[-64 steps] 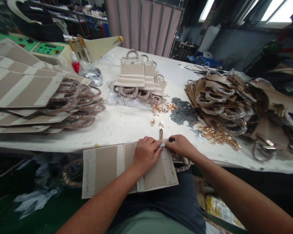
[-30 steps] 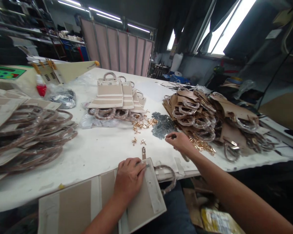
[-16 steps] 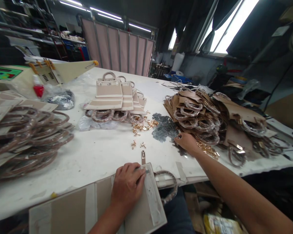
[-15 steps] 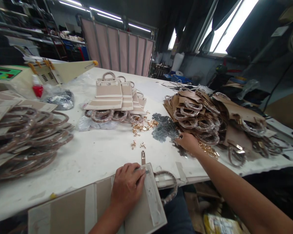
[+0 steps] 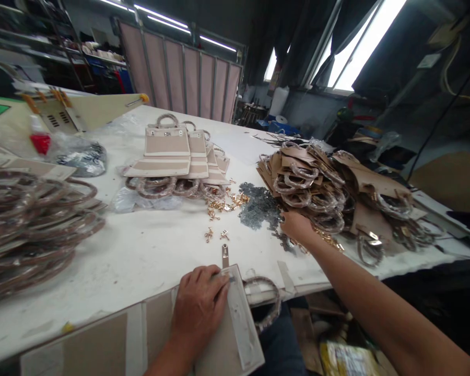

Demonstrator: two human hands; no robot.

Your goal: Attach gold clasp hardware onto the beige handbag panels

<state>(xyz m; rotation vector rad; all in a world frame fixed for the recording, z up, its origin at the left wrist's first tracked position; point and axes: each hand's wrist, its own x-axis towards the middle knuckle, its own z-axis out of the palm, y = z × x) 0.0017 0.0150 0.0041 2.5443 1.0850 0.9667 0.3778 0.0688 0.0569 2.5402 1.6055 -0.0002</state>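
Note:
My left hand (image 5: 201,300) is curled over the upper edge of a beige bag panel (image 5: 215,353), holding it at the table's front edge. From the panel's top sticks out a narrow strap with a metal plate (image 5: 225,254). A plastic-wrapped handle (image 5: 274,297) loops out at its right. My right hand (image 5: 296,228) reaches to small dark metal plates (image 5: 288,243), its fingers drawn together; whatever is between them is hidden. Beside it spread a heap of grey metal plates (image 5: 258,204) and gold-coloured fittings (image 5: 235,201). Two loose gold fittings (image 5: 224,235) lie nearer the strap.
Brown bag pieces with wrapped handles (image 5: 305,177) are heaped at the right. Beige bag panels (image 5: 167,142) stand in an overlapping row at the back. More panels and handles (image 5: 35,224) are stacked at left, near a red-and-clear bottle (image 5: 39,140) and a machine (image 5: 97,107).
The whole view has shifted slightly to the right. My left hand stays on the bag panel, and my right hand stays at the metal plates with little movement.

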